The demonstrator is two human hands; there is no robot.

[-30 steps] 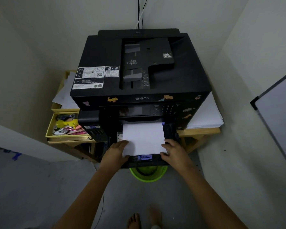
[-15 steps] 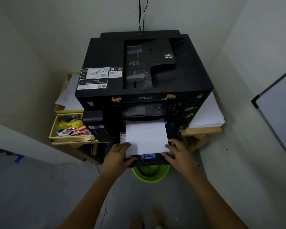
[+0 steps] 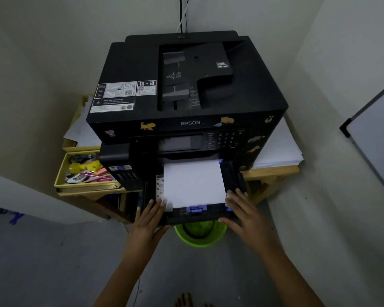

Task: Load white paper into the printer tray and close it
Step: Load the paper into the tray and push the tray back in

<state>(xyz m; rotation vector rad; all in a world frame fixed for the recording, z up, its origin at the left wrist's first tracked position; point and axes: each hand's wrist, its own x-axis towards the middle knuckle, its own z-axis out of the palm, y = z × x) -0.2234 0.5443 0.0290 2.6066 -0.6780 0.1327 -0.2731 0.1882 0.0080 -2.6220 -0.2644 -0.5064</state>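
A black Epson multifunction printer [image 3: 186,103] with small animal stickers along its front stood on a light wooden surface [image 3: 273,170], and its black pull-out paper tray [image 3: 232,176] was drawn out toward the person. A stack of white paper [image 3: 193,182] lay flat in the tray, its far end under the printer's front and its near edge just behind a small blue paper guide [image 3: 196,209] at the tray's front. The left hand [image 3: 148,220] rested at the tray's near-left corner with fingers straight and close together, the fingertips touching the paper's near-left corner. The right hand [image 3: 244,212] lay at the near-right corner, fingers spread and fairly straight, fingertips at the paper's right edge, thumb along the tray's front lip. So the paper sat between the two hands, neither curled round anything. Below the tray stood a lime-green plastic basket [image 3: 201,234] on the grey floor. To the left an open yellow drawer [image 3: 84,171] held mixed small items; another pile of white sheets [image 3: 277,149] lay right of the printer.
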